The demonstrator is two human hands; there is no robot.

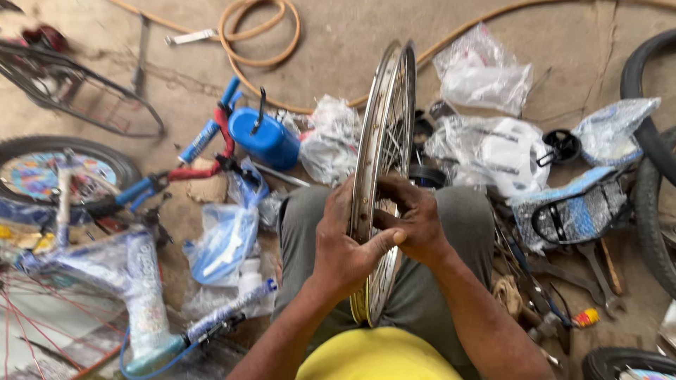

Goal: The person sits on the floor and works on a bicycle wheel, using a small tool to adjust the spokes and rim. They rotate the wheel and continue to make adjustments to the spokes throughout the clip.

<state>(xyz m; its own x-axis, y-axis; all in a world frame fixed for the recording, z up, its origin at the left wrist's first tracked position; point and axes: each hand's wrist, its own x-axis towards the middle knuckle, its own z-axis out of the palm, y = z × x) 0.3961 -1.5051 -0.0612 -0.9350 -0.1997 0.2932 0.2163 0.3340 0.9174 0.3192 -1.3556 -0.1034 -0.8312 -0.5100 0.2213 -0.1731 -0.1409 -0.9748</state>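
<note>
We see our own body from above. Our two arms are bare from the elbows down to the fingers; we wear no sleeves there, no gloves, no watch and no ring. Our left hand point(343, 246) and our right hand point(417, 222) show short nails and some dark dirt on the fingers. At 6 o'clock in the picture our shirt point(377, 357) is plain bright yellow, without print. Above it, toward 12 o'clock, our trousers point(461, 232) are grey cloth, plain, with soft folds over both knees.
</note>
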